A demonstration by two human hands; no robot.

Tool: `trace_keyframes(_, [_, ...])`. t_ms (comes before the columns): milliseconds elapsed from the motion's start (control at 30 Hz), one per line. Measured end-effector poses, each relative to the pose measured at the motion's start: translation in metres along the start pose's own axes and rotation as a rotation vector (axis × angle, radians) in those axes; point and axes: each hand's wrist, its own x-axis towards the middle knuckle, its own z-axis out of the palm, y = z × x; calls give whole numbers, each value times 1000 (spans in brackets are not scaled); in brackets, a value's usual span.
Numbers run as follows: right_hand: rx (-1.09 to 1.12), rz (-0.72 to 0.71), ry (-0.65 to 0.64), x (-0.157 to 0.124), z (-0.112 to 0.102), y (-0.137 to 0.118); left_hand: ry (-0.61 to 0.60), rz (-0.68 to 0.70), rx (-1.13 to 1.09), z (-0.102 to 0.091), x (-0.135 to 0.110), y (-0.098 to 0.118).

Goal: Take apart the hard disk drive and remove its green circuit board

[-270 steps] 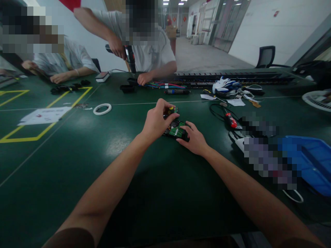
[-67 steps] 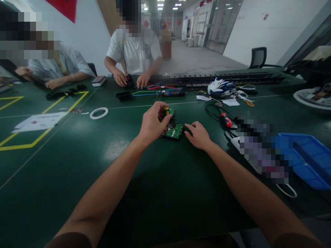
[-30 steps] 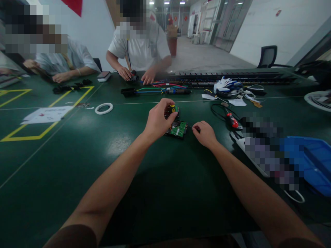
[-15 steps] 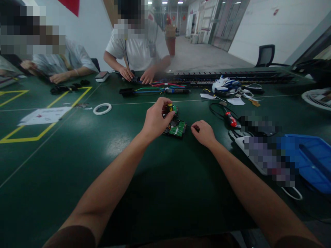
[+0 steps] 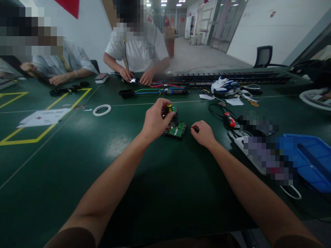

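Observation:
My left hand (image 5: 156, 118) is closed in a pinch around a small yellow-and-black piece (image 5: 170, 107), whose exact kind I cannot make out. Below its fingers lies a hard drive (image 5: 178, 130) with a green circuit board facing up, partly covered by the hand. Just behind, another green circuit board (image 5: 174, 110) shows beside the fingertips, mostly hidden. To the right of the hard drive, apart from it, my right hand (image 5: 203, 133) rests on the green table with its fingers curled in; nothing shows in them.
On the right lie a red-and-black screwdriver (image 5: 229, 119), a blue tray (image 5: 311, 162) and gloves (image 5: 223, 85). A white tape roll (image 5: 102, 110) and a paper sheet (image 5: 43, 117) lie left. Across the table, a person's hands (image 5: 126, 74) work near cables (image 5: 152, 91).
Both my hands and the hard drive stay nearly as they were. The view has shifted very slightly. Something bright now shows by the hands of the person across the table.

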Motion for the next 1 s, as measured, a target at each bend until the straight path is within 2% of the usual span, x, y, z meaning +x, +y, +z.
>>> trace_keyframes(1000, [5,-1,17,0,3,4,6,9,-8,1,-1,-2])
